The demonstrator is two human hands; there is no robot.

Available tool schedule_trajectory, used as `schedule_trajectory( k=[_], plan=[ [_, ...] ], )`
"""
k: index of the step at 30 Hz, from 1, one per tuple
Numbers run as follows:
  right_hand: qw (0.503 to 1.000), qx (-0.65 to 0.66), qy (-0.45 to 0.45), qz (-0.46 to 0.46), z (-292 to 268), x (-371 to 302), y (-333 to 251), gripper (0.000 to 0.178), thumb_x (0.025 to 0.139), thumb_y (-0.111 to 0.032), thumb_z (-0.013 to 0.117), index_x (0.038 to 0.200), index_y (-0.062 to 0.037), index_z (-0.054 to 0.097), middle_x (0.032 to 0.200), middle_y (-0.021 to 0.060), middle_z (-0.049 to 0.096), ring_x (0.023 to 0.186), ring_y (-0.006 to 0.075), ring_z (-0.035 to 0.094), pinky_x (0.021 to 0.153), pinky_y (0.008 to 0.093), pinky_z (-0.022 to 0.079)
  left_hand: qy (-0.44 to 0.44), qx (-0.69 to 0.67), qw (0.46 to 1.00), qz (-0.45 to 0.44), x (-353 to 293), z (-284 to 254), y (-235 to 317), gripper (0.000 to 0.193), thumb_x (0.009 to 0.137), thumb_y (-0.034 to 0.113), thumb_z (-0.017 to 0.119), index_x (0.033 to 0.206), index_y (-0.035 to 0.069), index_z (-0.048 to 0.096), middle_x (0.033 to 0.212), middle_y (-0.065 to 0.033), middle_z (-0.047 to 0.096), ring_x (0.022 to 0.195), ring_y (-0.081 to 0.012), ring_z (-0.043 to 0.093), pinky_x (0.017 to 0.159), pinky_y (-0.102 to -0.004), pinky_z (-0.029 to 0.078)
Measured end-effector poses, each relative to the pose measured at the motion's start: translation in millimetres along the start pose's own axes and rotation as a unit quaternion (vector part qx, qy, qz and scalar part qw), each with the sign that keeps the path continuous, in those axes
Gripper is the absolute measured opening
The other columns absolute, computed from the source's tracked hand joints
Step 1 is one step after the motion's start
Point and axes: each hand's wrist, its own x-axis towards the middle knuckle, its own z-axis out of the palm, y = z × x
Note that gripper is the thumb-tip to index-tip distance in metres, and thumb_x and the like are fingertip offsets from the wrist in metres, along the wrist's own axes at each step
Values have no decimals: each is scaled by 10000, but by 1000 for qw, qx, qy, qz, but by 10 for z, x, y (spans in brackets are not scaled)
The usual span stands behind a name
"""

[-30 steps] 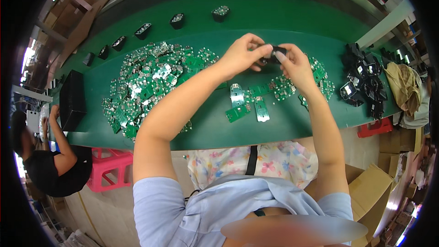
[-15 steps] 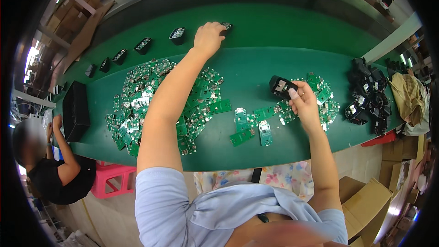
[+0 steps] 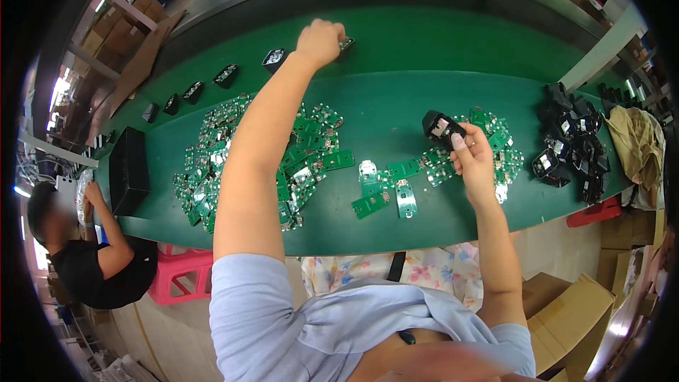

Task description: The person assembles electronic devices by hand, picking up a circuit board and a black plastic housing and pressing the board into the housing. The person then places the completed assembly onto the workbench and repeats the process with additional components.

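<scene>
At the far side of the bench, my left hand (image 3: 320, 42) is closed at a small black plastic housing (image 3: 346, 44) with a circuit board in it. The hand partly covers this housing, which rests on the green strip. My right hand (image 3: 472, 154) grips another black plastic housing (image 3: 441, 129), its open side with metal parts facing up, thumb on the near edge. Beneath and beside the right hand lie loose green circuit boards (image 3: 405, 199). A larger heap of green circuit boards (image 3: 304, 138) spreads under my left forearm.
Several filled black housings (image 3: 225, 76) stand in a row along the far strip. Black empty-looking housings (image 3: 573, 138) are piled at the right, beside a tan cloth bag (image 3: 631, 147). A black box (image 3: 130, 170) stands at the left, near a seated person (image 3: 99, 262) and a pink stool (image 3: 180, 276).
My left hand has shifted slightly left and away from me, still at the far housing. My right hand keeps its housing, almost unmoved. The whole view has turned a little.
</scene>
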Motion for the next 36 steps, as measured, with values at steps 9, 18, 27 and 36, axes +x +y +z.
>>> schedule_trajectory(
  k=[9, 18, 27, 36],
  plan=[
    [999, 16, 8, -31, -10, -69, -80, 242, 888, -168, 541, 1085, -41, 482, 699, -31, 488, 561, 23, 426, 440, 159, 312, 169, -150, 971, -81, -123, -6, 65, 179, 821, 150, 498, 907, 47, 616, 927, -145, 614, 892, -333, 568, 790, -414, 456],
    [999, 36, 21, -3, -23, -268, 117, 234, 886, -172, 543, 1080, -55, 485, 685, -42, 477, 547, 17, 424, 424, 156, 299, -152, -60, 958, -237, 140, 387, -101, 409, 791, 378, 594, 955, 3, 611, 971, -219, 608, 931, -364, 574, 790, -404, 456],
    [997, 58, 40, -6, -65, -185, 130, 220, 889, -161, 538, 1074, -53, 486, 697, -41, 481, 555, 14, 430, 420, 153, 295, -42, -144, 987, -53, -183, 393, 44, 299, 756, 147, 622, 1041, 66, 582, 967, -153, 613, 921, -337, 571, 799, -409, 452],
    [996, 80, 36, -5, -77, -206, 134, 218, 888, -154, 538, 1072, -49, 488, 691, -35, 474, 554, 19, 431, 417, 157, 300, -88, -70, 994, -10, -182, 324, 70, 259, 817, 217, 574, 1003, 39, 604, 948, -169, 616, 902, -323, 576, 787, -400, 456]
  ],
)
